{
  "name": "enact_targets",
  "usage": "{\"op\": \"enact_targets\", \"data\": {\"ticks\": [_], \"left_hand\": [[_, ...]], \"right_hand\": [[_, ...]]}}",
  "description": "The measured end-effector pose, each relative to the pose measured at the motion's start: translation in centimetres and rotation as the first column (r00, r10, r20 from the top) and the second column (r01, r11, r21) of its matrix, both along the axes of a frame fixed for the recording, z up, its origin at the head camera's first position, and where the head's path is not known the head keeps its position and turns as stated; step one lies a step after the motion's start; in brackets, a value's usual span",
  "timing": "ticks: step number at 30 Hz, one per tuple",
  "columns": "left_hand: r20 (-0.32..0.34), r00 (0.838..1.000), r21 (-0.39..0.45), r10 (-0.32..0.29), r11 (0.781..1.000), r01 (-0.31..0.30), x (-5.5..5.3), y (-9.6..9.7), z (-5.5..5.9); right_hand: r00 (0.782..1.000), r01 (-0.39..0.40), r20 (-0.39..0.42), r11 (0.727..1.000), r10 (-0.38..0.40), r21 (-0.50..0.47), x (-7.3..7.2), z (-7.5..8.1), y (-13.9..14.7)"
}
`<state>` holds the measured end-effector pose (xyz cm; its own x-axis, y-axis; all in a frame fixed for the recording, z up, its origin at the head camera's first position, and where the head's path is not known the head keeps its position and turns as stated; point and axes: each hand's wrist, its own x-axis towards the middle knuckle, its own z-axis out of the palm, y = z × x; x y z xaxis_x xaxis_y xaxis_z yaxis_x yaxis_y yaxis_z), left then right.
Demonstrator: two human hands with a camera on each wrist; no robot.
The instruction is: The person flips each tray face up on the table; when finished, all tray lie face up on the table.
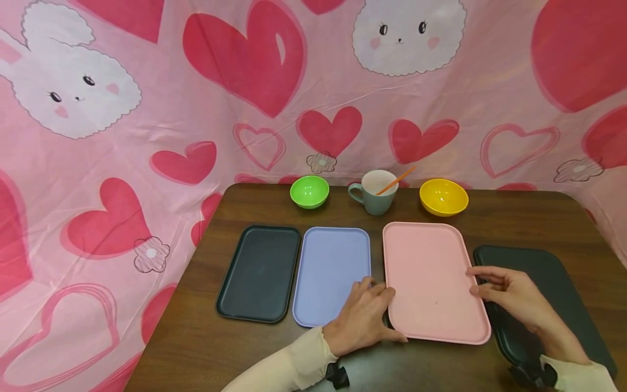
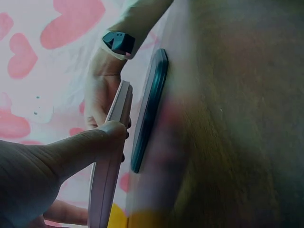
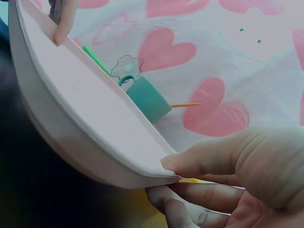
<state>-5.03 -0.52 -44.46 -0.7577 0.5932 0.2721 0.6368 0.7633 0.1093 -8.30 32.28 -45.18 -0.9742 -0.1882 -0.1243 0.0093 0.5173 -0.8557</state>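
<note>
A pink rectangular tray (image 1: pixel 431 267) is held between both hands in the head view. My left hand (image 1: pixel 361 316) grips its left edge near the front corner, thumb at the front. On the right edge, my right hand (image 1: pixel 521 299) pinches the rim, thumb and fingers on opposite faces in the right wrist view. The left wrist view shows the pink tray (image 2: pixel 108 175) edge-on, raised off the wooden table, with the left thumb (image 2: pixel 90 142) against its rim. Beneath and right of it lies a large dark tray (image 1: pixel 563 288), partly covered by the right hand and forearm.
A blue tray (image 1: pixel 333 261) and a smaller dark tray (image 1: pixel 262 272) lie to the left. Along the back stand a green bowl (image 1: pixel 309 192), a grey-green mug (image 1: pixel 376 196) with an orange stick (image 1: pixel 397 181), and a yellow bowl (image 1: pixel 443 197). A heart-patterned cloth (image 1: pixel 274 136) hangs behind.
</note>
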Motion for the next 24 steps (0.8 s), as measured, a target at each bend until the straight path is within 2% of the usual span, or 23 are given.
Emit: {"op": "enact_targets", "data": {"ticks": [9, 17, 24], "left_hand": [[-0.099, 0.995, 0.000, -0.015, 1.000, 0.015, -0.5, -0.1, -0.9], [-0.113, 0.993, -0.030, -0.017, 0.999, 0.014, -0.7, -0.4, -1.6], [-0.118, 0.993, -0.061, -0.011, 0.998, 0.004, -0.7, -0.4, -1.9]], "right_hand": [[1.000, 0.006, -0.022, 0.998, -0.004, 0.054, 0.0, -0.6, -0.4], [0.999, -0.005, 0.052, 0.993, -0.001, 0.114, -0.3, -1.1, -0.8], [0.998, -0.013, 0.057, 0.986, 0.003, 0.169, -0.4, -0.9, -1.2]]}}
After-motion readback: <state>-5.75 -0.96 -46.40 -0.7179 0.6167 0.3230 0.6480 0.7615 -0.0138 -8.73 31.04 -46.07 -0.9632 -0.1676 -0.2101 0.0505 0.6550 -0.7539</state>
